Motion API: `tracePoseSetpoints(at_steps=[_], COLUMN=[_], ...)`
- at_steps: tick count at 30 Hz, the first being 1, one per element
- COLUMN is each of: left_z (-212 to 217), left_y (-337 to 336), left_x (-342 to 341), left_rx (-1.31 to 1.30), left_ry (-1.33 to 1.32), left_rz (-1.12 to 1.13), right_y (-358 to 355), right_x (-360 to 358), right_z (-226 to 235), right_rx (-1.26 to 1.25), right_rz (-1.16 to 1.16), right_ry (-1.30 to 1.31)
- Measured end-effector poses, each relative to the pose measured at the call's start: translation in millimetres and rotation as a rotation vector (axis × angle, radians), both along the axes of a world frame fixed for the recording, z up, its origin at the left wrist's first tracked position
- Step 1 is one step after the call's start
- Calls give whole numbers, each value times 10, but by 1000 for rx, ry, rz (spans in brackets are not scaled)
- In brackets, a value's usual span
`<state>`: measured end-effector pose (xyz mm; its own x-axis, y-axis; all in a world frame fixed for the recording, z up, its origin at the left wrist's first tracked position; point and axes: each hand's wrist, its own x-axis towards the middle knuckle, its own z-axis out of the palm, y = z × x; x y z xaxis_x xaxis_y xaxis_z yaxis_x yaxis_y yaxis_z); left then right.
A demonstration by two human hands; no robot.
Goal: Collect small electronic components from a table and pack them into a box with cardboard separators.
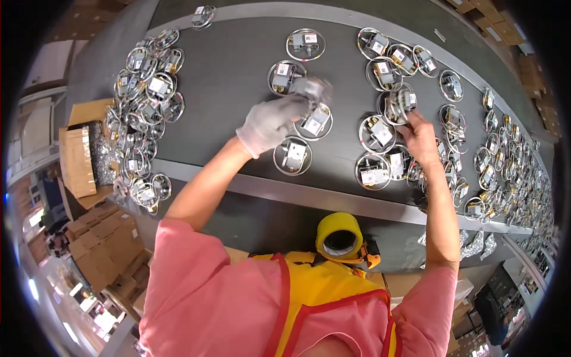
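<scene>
My left hand (267, 125), in a pale glove, is closed on a thermostat with a coiled metal tube (314, 89), which motion smears. Just under it lies another coiled thermostat (316, 121), and one more (292, 156) rests nearer me. My bare right hand (421, 138) pinches the near edge of a second thermostat (402, 102), whose tube ring looks raised from the dark belt (238, 59). Beside that hand on the left sits a thermostat with a white label (377, 132). Fingertips of both hands are partly hidden.
Heaped thermostats (143, 107) line the belt's left end; a denser mass (511, 160) spreads at the right. An open carton (80, 160) stands at the left. A metal rail (297, 193) edges the near side. In front of me is a yellow tape roll (339, 234) on a dispenser.
</scene>
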<state>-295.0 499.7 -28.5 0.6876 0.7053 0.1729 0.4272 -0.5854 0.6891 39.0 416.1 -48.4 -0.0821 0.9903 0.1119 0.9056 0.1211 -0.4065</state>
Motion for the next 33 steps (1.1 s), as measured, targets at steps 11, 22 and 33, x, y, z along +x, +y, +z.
tracePoseSetpoints(at_steps=[11, 22, 33], left_z=[-295, -94, -213], left_y=[123, -431, -824], left_x=[-199, -715, -237], left_rx=[486, 387, -195], left_ry=[325, 617, 337], left_rz=[-227, 116, 789], right_y=[-10, 133, -383], right_x=[-1121, -851, -1554], right_z=[-74, 176, -41], right_rx=[33, -487, 139], right_rz=[213, -525, 196], right_ry=[-156, 1021, -171])
